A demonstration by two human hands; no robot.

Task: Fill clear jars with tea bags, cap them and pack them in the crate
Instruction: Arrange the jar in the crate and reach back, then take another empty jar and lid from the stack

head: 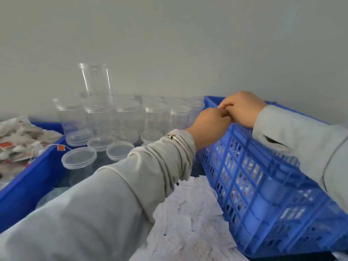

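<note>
Hands together over the near rim of the blue crate [263, 185]: left hand [209, 127] and right hand [243, 108] curled, fingertips touching, pinching something too small to identify. Packed jars visible only dimly through the lattice wall. Empty clear jars [124, 117] standing at the wall, just left of the crate; loose lids [79, 159] in front of them; tea bags [18, 140] heaped in the blue bin [28, 178] far left. Probably between packing one jar and fetching the next. Best to free the fingers first, then reach left for a single jar by its body, clear of the stacked neighbour. Paper scraps [192, 223] littering the foreground.
</note>
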